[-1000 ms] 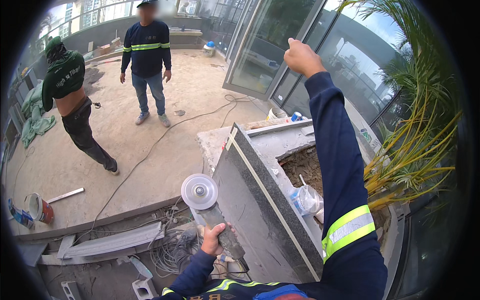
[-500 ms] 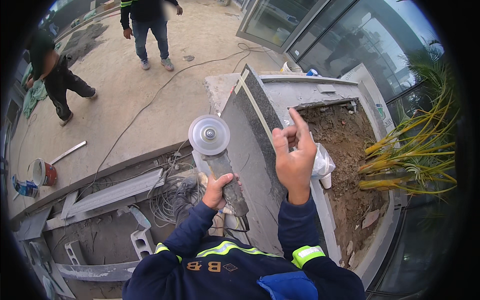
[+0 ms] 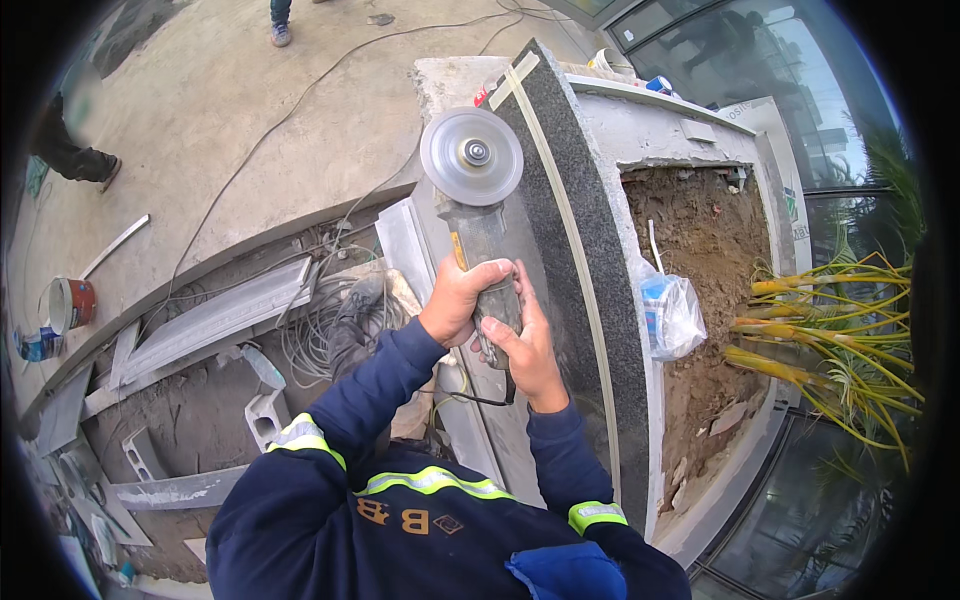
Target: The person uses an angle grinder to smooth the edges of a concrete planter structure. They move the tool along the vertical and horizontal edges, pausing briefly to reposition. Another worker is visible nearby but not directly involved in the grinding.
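Observation:
An angle grinder (image 3: 480,228) with a round pale disc (image 3: 471,157) at its far end is in front of me. My left hand (image 3: 463,300) is wrapped round the grinder's dusty body from the left. On the other side, my right hand (image 3: 527,350) closes round its rear part, the thumb lying on top. The power cord comes out of the near end. Just right of the tool stands a dark speckled stone slab (image 3: 555,215) with a strip of light masking tape (image 3: 565,200) along it. The disc is beside the slab's far part; whether it touches is unclear.
Right of the slab, a soil bed (image 3: 700,240) holds a plastic bag (image 3: 672,318) at its edge and a palm (image 3: 800,300). Coiled cables (image 3: 315,335), concrete blocks (image 3: 267,415) and a paint bucket (image 3: 72,304) lie left. Two people's legs (image 3: 75,145) show at the far left and top.
My right hand, raised with a finger pointing over the slab, has come down onto the grinder's rear. The view has shifted, and the slab and taped strip show more fully.

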The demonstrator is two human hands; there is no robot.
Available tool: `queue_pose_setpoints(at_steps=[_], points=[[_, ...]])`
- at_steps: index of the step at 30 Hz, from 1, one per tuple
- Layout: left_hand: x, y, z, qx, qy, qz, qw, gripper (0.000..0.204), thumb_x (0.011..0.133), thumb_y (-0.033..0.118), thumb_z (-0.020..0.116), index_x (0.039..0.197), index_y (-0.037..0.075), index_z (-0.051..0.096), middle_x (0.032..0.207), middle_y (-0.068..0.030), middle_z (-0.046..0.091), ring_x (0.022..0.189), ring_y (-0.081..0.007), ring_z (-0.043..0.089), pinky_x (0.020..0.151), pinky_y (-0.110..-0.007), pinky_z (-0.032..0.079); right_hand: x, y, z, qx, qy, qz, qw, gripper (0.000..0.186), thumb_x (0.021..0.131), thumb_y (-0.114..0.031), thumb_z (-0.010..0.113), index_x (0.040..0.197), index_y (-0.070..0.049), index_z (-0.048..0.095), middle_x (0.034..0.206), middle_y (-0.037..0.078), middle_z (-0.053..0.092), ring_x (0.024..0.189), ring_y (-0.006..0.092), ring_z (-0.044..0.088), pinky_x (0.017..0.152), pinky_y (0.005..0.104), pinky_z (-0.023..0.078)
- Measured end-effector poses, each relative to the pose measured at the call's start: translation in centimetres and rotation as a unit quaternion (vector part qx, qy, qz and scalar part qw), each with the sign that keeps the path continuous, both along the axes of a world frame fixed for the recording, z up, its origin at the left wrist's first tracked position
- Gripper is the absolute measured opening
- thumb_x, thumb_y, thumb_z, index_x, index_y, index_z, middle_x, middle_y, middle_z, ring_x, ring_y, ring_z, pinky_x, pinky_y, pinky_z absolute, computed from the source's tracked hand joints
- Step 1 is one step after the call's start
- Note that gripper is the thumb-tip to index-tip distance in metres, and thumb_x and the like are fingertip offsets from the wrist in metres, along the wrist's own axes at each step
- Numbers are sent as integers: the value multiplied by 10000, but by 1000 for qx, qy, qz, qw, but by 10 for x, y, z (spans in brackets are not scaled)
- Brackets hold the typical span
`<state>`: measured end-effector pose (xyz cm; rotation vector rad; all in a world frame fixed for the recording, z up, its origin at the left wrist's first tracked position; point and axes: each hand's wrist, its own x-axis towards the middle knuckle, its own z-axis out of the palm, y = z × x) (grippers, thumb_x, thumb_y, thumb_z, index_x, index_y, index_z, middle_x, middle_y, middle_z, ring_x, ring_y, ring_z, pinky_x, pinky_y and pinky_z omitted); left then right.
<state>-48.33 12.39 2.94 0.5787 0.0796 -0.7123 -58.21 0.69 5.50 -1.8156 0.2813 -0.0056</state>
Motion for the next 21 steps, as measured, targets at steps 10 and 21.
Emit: queue_pose_setpoints(at_steps=[10, 21], points=[[113, -27, -29, 8, 30, 2, 1000, 224, 943, 199, 757, 1052, 19, 680, 909, -65, 703, 765, -157, 700, 659, -319, 584, 115, -25, -30, 8, -4, -3, 1000, 953, 960, -256, 753, 1658, 33, 172, 1496, 226, 461, 911, 178, 671, 629, 298, 584], [138, -45, -40, 10, 24, 12, 1000, 160, 935, 187, 773, 968, 49, 698, 836, -42, 702, 682, -134, 667, 611, -302, 539, 140, -36, -39, 22, 15, -27, 999, 867, 951, -261, 757, 1619, 31, 287, 1283, 148, 581, 817, 154, 673, 579, 275, 569]])
